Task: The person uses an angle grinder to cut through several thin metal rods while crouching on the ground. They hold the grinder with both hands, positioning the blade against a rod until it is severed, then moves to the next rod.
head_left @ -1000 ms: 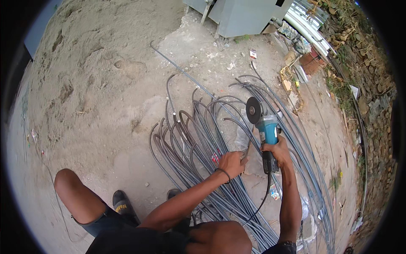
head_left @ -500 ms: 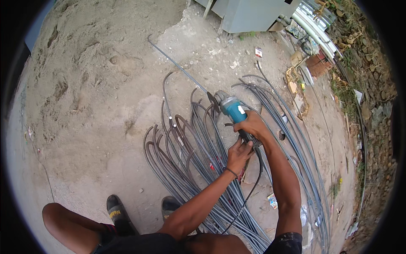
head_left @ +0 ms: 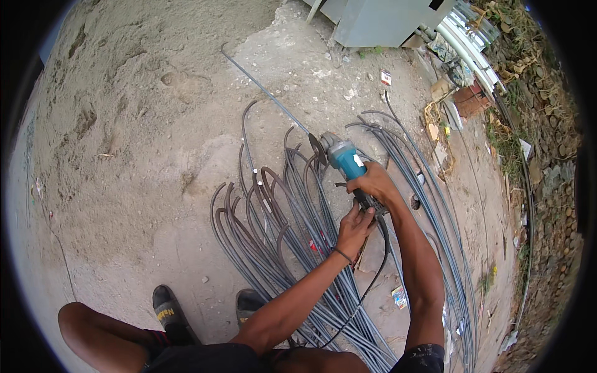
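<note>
Both my hands are closed round a teal and grey angle grinder [head_left: 346,156]. My right hand [head_left: 373,183] wraps the body from above, while my left hand [head_left: 356,227] grips the dark rear end, where a black cord [head_left: 385,252] hangs down. A dark cutting disc [head_left: 317,149] sits at the grinder's head, close against the near end of a long thin steel bar [head_left: 264,88]. Whether disc and bar touch, I cannot tell. Under my arms lies a bundle of bent steel bars [head_left: 305,248], their hooked ends pointing away from me.
A second group of steel bars [head_left: 429,193] runs along the right. At the top stands a grey metal cabinet [head_left: 385,25], with white pipes [head_left: 466,53] and a brick block [head_left: 471,101] beside it. Sand [head_left: 137,124] spreads over the left. My shoes [head_left: 174,314] are at lower left.
The view has shifted slightly, so the ground and bars sit a little differently in the picture. Both hands keep their hold on the angle grinder, and its disc stays by the long bar's end.
</note>
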`<state>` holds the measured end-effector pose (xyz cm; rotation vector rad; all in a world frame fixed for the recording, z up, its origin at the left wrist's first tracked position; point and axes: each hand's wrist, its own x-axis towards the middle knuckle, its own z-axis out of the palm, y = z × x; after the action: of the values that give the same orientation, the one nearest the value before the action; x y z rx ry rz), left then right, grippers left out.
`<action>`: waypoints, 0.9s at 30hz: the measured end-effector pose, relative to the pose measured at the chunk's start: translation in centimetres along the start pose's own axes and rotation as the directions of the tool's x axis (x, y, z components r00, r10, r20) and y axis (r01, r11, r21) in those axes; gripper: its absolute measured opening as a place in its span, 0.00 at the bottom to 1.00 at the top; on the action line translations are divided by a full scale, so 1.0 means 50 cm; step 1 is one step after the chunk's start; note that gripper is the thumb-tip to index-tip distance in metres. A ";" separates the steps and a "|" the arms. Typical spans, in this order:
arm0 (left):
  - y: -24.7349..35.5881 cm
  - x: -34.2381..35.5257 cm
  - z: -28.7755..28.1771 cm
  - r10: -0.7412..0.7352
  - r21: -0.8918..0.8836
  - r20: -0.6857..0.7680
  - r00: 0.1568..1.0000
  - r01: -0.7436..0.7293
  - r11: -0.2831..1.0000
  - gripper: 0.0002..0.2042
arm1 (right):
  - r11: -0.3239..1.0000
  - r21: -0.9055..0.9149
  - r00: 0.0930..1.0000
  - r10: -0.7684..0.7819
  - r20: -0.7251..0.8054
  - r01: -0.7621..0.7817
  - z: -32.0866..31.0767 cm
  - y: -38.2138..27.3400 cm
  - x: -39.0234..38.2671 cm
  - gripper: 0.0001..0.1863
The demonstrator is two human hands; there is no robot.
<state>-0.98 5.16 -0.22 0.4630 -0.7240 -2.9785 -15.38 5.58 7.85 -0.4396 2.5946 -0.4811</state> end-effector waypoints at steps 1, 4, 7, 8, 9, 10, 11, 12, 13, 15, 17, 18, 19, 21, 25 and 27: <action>0.000 -0.001 -0.003 0.001 0.001 -0.002 1.000 -0.001 1.000 0.28 | 1.000 0.001 1.000 -0.001 0.001 0.001 0.002 -0.003 -0.001 0.34; -0.001 -0.005 0.000 0.005 -0.025 0.005 1.000 -0.005 1.000 0.27 | 1.000 -0.019 1.000 0.004 -0.004 -0.004 0.005 -0.001 -0.002 0.34; 0.002 -0.007 0.003 -0.002 -0.029 0.008 1.000 0.003 1.000 0.27 | 0.999 -0.035 1.000 0.011 -0.021 -0.012 0.006 0.003 0.000 0.34; 0.004 -0.008 0.002 -0.006 -0.025 0.014 1.000 0.006 1.000 0.27 | 1.000 -0.025 1.000 0.016 -0.004 -0.016 0.004 0.001 -0.001 0.34; 0.006 -0.008 0.002 -0.009 -0.021 0.021 1.000 0.010 1.000 0.28 | 1.000 -0.016 1.000 0.022 0.013 -0.021 0.003 -0.002 -0.002 0.34; 0.006 -0.008 0.003 -0.008 -0.021 0.020 1.000 0.008 1.000 0.28 | 1.000 -0.016 1.000 0.020 0.014 -0.020 0.002 -0.004 -0.004 0.34; 0.006 -0.011 0.004 -0.006 -0.025 0.019 1.000 0.007 1.000 0.28 | 1.000 -0.017 1.000 0.016 0.007 -0.016 0.002 -0.004 -0.008 0.34; 0.006 -0.012 0.005 -0.005 -0.028 0.017 1.000 0.005 1.000 0.28 | 1.000 -0.017 1.000 0.011 0.001 -0.011 0.003 -0.005 -0.010 0.34; 0.007 -0.012 0.005 -0.005 -0.028 0.016 1.000 0.005 1.000 0.28 | 1.000 -0.017 1.000 0.011 0.001 -0.011 0.004 -0.007 -0.011 0.34; 0.008 -0.011 0.002 0.000 -0.029 0.020 1.000 0.001 1.000 0.29 | 1.000 -0.026 1.000 0.003 -0.004 -0.003 0.004 -0.011 -0.010 0.35; 0.008 -0.012 0.001 -0.003 -0.027 0.021 1.000 0.003 1.000 0.29 | 1.000 -0.028 1.000 0.015 0.000 -0.015 0.005 -0.011 -0.008 0.35; 0.009 -0.013 0.001 -0.006 -0.025 0.023 1.000 0.006 1.000 0.30 | 0.999 -0.030 1.000 0.027 0.004 -0.027 0.005 -0.009 -0.007 0.35; 0.009 -0.013 0.002 -0.007 -0.026 0.023 1.000 0.007 1.000 0.30 | 0.999 -0.031 1.000 0.029 0.004 -0.029 0.007 -0.007 -0.007 0.35; 0.011 -0.012 0.000 -0.003 -0.031 0.021 1.000 0.003 1.000 0.31 | 0.999 -0.053 1.000 0.001 -0.017 -0.002 0.011 -0.010 -0.005 0.33; 0.014 -0.015 0.002 0.007 -0.030 0.002 1.000 -0.007 1.000 0.29 | 0.998 -0.058 1.000 0.003 -0.005 -0.004 0.014 -0.014 -0.006 0.33; 0.012 -0.014 0.004 0.009 -0.023 0.014 1.000 -0.009 1.000 0.27 | 0.998 -0.056 1.000 0.006 -0.012 -0.007 0.010 -0.016 -0.011 0.33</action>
<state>-0.38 4.81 0.40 0.4373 -0.6907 -2.9812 -14.48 4.96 7.97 -0.4478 2.6250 -0.4108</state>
